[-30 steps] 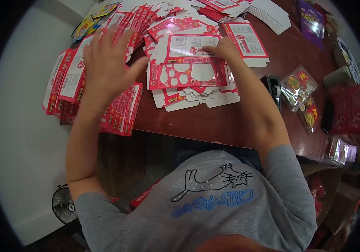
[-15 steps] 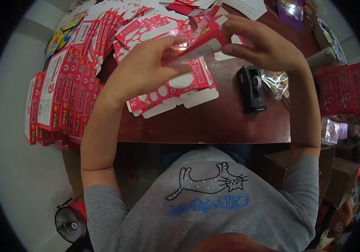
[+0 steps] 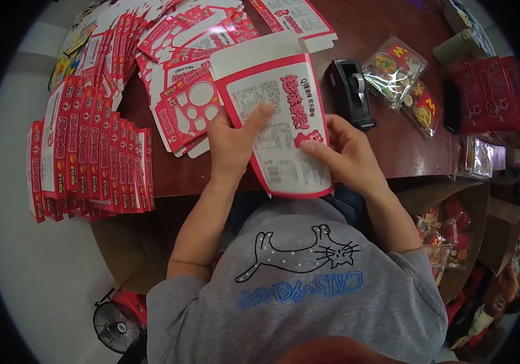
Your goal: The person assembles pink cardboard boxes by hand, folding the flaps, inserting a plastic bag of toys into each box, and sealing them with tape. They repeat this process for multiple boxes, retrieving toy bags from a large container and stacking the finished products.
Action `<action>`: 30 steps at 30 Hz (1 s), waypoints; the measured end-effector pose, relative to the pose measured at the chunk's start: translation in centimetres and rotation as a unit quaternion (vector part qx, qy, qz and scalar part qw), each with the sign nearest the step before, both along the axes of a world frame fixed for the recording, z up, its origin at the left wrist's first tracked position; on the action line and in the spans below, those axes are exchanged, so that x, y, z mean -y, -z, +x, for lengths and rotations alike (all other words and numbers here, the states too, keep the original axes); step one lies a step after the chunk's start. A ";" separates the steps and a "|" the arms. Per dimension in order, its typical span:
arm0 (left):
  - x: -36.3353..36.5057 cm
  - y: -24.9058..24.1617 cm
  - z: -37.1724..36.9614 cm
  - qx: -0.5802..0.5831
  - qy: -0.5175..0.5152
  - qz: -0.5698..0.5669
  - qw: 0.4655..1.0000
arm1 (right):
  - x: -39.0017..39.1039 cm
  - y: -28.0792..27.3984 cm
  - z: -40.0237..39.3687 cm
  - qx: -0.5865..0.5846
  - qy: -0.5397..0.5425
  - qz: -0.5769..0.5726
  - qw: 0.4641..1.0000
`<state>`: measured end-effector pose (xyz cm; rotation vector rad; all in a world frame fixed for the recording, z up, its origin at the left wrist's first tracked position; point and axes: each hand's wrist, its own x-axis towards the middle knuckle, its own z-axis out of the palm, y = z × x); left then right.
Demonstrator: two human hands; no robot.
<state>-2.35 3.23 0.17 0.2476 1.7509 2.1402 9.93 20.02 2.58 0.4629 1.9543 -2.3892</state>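
Observation:
A red-and-white printed cardboard box [image 3: 287,164] is between my hands at the table's front edge, its printed white face turned up and a white flap folded out at the far end. My left hand [image 3: 232,139] grips the box's left edge, thumb lying on the face. On the opposite edge, my right hand [image 3: 354,151] holds it with the thumb on top; its other fingers are partly hidden beneath. Flat die-cut red cartons [image 3: 187,100] lie in a pile just beyond my left hand. Past my right hand stands a black tape dispenser [image 3: 348,97].
Folded red boxes [image 3: 84,145] stand in rows at the left. Clear packets with food pictures [image 3: 396,70] lie right of the dispenser. More printed cartons [image 3: 293,18] are at the back. Red packages [image 3: 493,103] sit at the right, above an open cardboard carton [image 3: 478,224] holding packets.
Both hands have come down toward my body from the far side of the table. The box, earlier tilted and blurred between them, now faces up. More folded boxes show at the left.

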 end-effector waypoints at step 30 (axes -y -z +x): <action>3.3 2.2 0.1 -0.158 0.167 -0.073 0.970 | -3.9 4.6 0.7 -0.178 0.003 0.190 0.966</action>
